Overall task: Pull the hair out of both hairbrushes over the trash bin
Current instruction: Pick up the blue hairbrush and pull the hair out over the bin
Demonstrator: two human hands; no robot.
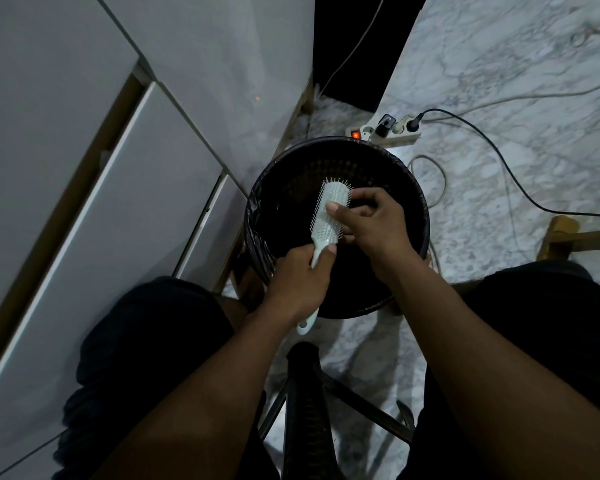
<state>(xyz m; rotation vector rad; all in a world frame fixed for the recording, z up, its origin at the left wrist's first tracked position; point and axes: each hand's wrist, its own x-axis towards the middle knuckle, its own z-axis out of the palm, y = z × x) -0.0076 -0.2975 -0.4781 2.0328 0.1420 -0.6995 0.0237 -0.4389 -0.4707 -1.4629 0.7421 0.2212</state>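
A pale mint hairbrush (330, 206) is held over the round black trash bin (417, 188), bristles facing up. My left hand (297, 282) grips its handle, whose end sticks out below my wrist. My right hand (371, 220) rests on the bristle pad, thumb across the bristles and fingers curled at the brush's right edge. Whether hair is pinched there is too dark to tell. A second brush is not in view.
White cabinet doors (118, 168) stand close on the left. A power strip (385, 131) with a lit red switch lies behind the bin, and cables (499, 157) trail over the marble floor. A dark stool frame (305, 393) sits between my knees. A wooden leg (568, 237) is at right.
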